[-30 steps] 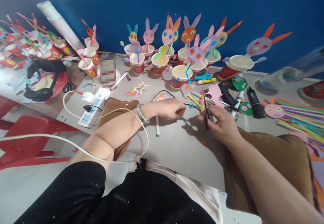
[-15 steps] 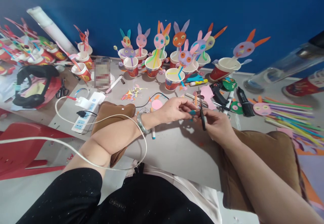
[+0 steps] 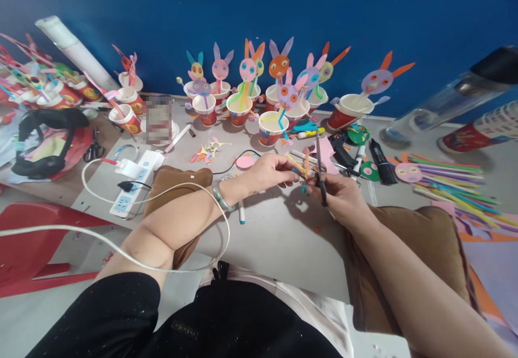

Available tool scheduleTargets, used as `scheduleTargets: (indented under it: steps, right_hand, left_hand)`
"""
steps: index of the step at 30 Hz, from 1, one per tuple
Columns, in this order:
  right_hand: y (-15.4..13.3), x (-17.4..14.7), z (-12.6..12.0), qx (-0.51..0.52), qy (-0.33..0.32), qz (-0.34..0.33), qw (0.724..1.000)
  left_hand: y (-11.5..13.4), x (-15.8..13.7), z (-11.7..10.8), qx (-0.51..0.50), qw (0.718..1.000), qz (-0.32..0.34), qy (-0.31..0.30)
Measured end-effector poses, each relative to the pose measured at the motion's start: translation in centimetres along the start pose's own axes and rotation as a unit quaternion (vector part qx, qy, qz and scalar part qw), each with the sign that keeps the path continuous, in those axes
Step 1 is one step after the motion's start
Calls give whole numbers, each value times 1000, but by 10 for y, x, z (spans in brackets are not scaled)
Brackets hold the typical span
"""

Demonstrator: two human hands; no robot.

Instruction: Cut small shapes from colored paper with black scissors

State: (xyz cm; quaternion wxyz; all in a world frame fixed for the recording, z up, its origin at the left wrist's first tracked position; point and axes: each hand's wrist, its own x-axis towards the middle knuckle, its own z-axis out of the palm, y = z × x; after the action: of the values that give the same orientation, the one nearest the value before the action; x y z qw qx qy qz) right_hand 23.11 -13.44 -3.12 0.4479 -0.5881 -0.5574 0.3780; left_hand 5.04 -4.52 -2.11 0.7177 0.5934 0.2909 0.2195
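Black-handled scissors [image 3: 319, 170] pointed away, lengthwise front-to-back. The right hand [image 3: 347, 198] gripped them; whether the left hand [image 3: 269, 175] pinched anything was unclear.

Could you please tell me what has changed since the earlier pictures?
The left hand has moved rightward, close to the right hand. A small teal bit now shows at the right hand's grip; whether the left passed it over, I cannot tell. The right hand still holds the scissors, and the rabbit cups and white marker stay in place, though the view shifted.
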Motion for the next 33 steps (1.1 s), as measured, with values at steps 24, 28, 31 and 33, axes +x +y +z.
scheduleTargets:
  steps: [24, 28, 31, 33]
  right_hand:
    - [-6, -3, 2, -28, 16, -32, 999]
    - [-5, -3, 3, -15, 14, -53, 998]
    - [-5, -4, 3, -15, 25, -34, 999]
    - [-5, -5, 2, -9, 32, -21, 999]
  left_hand:
    - [1, -1, 5, 43, 998, -32, -18]
    - [-1, -3, 6, 46, 998, -21, -22]
    - [-3, -4, 7, 23, 999, -23, -44]
    - [-4, -3, 9, 1, 998, -26, -49]
